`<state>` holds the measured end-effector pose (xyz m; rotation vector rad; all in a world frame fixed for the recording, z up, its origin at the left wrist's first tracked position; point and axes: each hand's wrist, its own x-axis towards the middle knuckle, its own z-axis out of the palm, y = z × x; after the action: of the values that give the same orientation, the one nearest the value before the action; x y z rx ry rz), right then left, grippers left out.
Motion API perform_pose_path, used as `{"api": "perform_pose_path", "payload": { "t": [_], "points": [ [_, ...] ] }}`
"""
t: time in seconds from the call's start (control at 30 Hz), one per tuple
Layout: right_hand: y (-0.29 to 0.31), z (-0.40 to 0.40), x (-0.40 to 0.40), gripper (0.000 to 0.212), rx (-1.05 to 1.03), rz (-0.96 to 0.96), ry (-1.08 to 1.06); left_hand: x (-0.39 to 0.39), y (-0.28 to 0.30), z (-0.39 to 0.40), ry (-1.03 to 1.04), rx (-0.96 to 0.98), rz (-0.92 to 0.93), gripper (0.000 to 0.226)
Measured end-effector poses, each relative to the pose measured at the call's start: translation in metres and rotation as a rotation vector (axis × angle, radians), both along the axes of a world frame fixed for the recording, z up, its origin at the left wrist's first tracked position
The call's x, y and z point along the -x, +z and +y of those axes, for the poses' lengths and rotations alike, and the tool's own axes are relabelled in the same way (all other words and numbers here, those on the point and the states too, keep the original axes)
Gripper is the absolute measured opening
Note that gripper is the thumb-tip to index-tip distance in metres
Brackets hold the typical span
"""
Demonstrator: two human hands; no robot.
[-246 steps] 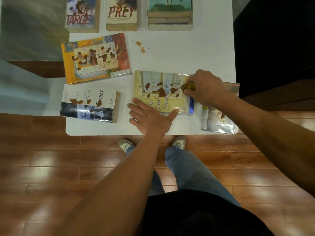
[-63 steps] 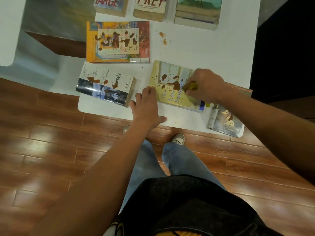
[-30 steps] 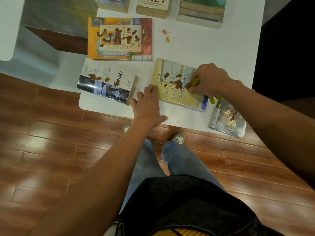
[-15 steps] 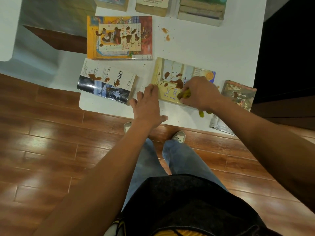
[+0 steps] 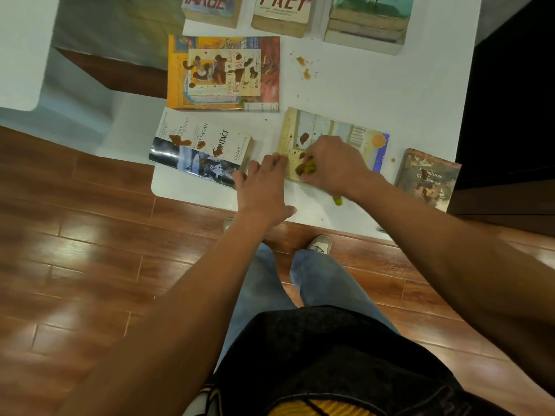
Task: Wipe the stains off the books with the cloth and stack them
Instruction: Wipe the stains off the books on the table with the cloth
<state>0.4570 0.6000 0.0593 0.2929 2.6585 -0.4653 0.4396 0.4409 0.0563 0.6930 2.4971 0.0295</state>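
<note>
A pale yellow book (image 5: 354, 136) with brown stains lies on the white table (image 5: 375, 91). My right hand (image 5: 333, 163) grips a yellow-green cloth (image 5: 307, 169), soiled brown, and presses it on the book's near left corner. My left hand (image 5: 264, 187) lies flat on the table with its fingertips against the book's left edge. Left of it sits a stained white and dark paperback (image 5: 201, 148). Behind that lies a large stained orange book (image 5: 223, 73). A stained dark book (image 5: 428, 178) sits at the table's right front corner.
Two single paperbacks (image 5: 211, 9) (image 5: 283, 13) and a small stack of books (image 5: 368, 28) line the table's far edge. Brown smears (image 5: 303, 67) mark the tabletop. The wooden floor (image 5: 90, 250) and my feet are below the table's front edge.
My right hand has dragged the cloth from the book's right side across to its near left corner, uncovering the cover's right part and the dark book. The left hand stays put.
</note>
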Motion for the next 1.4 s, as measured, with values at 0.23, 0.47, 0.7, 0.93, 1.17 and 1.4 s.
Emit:
{"api": "perform_pose_path", "payload": {
  "t": [0.23, 0.47, 0.7, 0.93, 1.17, 1.4],
  "points": [
    [0.005, 0.020, -0.010, 0.026, -0.042, -0.090, 0.015, 0.001, -0.005, -0.001, -0.045, 0.019, 0.012, 0.105],
    [0.007, 0.044, -0.033, 0.026, 0.010, -0.141, -0.087, 0.010, -0.002, -0.007, 0.067, -0.127, -0.123, 0.096],
    [0.000, -0.008, 0.005, 0.025, 0.023, -0.016, -0.081, 0.016, -0.006, -0.015, 0.367, -0.431, -0.256, 0.095],
    [0.002, 0.020, -0.012, 0.030, -0.026, -0.119, -0.212, 0.017, -0.008, -0.013, 0.276, -0.370, -0.222, 0.086],
    [0.011, 0.048, -0.037, 0.028, 0.002, -0.159, -0.263, 0.013, -0.013, -0.018, 0.237, -0.367, -0.235, 0.086],
    [0.002, -0.019, 0.006, 0.022, 0.043, -0.025, -0.158, 0.018, -0.015, -0.022, 0.264, -0.370, -0.258, 0.085]
  ]
}}
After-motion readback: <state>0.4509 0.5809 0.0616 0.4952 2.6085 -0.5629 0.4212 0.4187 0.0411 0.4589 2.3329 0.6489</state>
